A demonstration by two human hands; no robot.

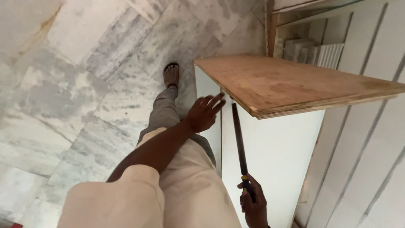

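Observation:
My right hand (253, 204) grips the handle of a long dark flat file (238, 139) that runs up along the white front of a cabinet (274, 147), its tip under the edge of the plywood top (291, 82). My left hand (203, 113) is open with fingers spread, hovering just left of the cabinet's front edge and near the plywood corner. It holds nothing.
Grey and white marble floor (63, 97) lies to the left. My leg in grey trousers and a sandalled foot (171, 76) stand beside the cabinet. White panelled boards (367, 147) lean at the right, and a stack of white slats (320, 55) sits behind the cabinet.

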